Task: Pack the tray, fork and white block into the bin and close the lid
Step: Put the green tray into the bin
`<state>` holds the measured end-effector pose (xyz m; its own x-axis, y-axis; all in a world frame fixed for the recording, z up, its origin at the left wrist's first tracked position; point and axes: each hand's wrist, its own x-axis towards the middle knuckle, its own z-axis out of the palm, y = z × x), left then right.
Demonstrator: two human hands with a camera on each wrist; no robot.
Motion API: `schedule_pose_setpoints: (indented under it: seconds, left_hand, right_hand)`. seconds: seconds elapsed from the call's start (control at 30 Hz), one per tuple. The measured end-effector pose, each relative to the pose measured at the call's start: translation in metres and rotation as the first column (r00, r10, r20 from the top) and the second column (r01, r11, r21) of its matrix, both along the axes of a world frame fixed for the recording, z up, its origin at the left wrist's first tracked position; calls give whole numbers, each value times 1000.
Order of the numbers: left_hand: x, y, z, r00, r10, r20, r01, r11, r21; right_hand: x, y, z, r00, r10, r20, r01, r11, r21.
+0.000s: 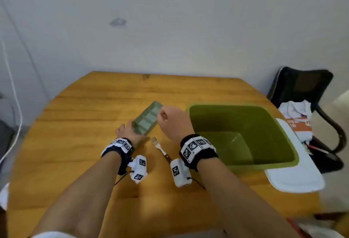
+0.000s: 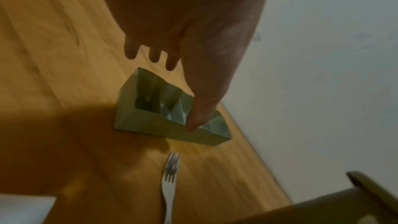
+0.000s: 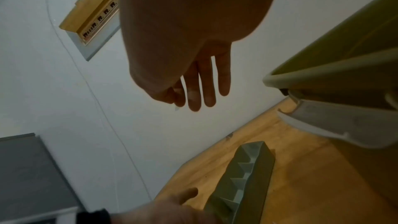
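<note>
A grey-green compartment tray [image 1: 146, 121] [image 2: 148, 122] [image 3: 256, 176] stands tipped up on the wooden table, its cells facing right. My left hand [image 1: 127, 129] grips its near end, with the thumb [image 2: 200, 113] over the rim and the fingers behind it. My right hand [image 1: 170, 120] [image 3: 193, 91] hovers by the tray's right side with straight fingers, clear of it. A fork [image 1: 160, 147] [image 2: 170, 185] lies in front of the tray, between my wrists. The green bin [image 1: 226, 104] [image 3: 344, 40] stands open to the right, its inside bare. I see no white block.
The bin's white lid [image 1: 296, 169] [image 3: 323, 125] lies flat off its right side, reaching the table edge. A black chair [image 1: 302, 86] with white cloth and bags stands beyond the right edge. A wall runs close behind the table [image 1: 113, 90].
</note>
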<state>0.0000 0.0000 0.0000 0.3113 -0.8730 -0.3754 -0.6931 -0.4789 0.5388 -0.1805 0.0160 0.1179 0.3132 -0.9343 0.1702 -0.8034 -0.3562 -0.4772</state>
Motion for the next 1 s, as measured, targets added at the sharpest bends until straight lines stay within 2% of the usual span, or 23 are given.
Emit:
schedule_pose_setpoints:
  seconds: [0.13, 0.23, 0.3, 0.4, 0.47, 0.53, 0.63, 0.73, 0.8, 0.9, 1.0]
  left_hand:
    - [0, -5, -22, 996, -37, 81, 30, 996, 83]
    - [2, -9, -34, 991, -6, 132, 1, 999, 35]
    - [5, -12, -32, 996, 37, 78, -37, 999, -3]
    - [8, -23, -14, 988, 131, -82, -138, 986, -91]
    - [11, -31, 7, 961, 171, -216, -207, 966, -156]
    - [14, -36, 37, 956, 144, -256, -210, 944, -255]
    - [16, -39, 87, 983, 33, -183, -105, 910, -401]
    - [12, -35, 135, 994, -107, -33, 75, 851, -521]
    - [3, -29, 163, 988, -157, 13, 138, 823, -551]
    - [-21, -20, 197, 978, -208, 9, 178, 815, -551]
    - [-53, -15, 220, 967, -252, 40, 230, 793, -564]
  right_hand:
    - [-8, -6, -5, 998, -54, -22, 55, 998, 39]
    - [-16, -11, -13, 996, -91, -17, 92, 994, 60]
    - [-20, -15, -18, 991, -133, -7, 133, 989, 59]
    - [-19, -21, -21, 983, -177, 52, 174, 983, 54]
    - [-17, -27, -18, 979, -177, 102, 176, 984, 25]
    - [-15, -34, -11, 983, -137, 124, 141, 990, -18]
    - [-16, -45, 10, 992, 4, 129, 18, 986, -168]
    - [-25, -58, 41, 985, 149, 89, -115, 944, -309]
    - [-35, -68, 65, 979, 206, -7, -200, 943, -267]
    - [-53, -83, 90, 941, 266, -211, -301, 941, -155]
    - [-80, -93, 103, 912, 295, -285, -339, 933, -119]
